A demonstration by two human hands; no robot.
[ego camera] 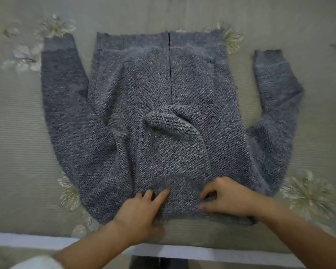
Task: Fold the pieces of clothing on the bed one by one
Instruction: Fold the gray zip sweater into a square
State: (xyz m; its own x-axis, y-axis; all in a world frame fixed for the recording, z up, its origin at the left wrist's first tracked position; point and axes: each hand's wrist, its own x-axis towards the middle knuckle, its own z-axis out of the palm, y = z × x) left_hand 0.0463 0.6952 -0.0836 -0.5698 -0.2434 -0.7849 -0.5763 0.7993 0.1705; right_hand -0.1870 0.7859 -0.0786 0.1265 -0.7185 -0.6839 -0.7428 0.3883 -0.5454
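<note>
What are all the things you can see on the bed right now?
sweater: one, grey knit, spread flat mid-bed, sleeves out to both sides, hood lying on its body.
bedspread: one, beige with pale flowers, under the sweater.
bed edge: one, white strip, nearest the person.
cuff: one, white, blurred, on the left forearm.
left hand: one, on the sweater's near edge, grip unclear.
right hand: one, fingers curled, pinching the sweater's near edge.

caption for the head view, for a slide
Left hand presses and right hand pinches a grey knit cardigan spread on a floral bedspread
</note>
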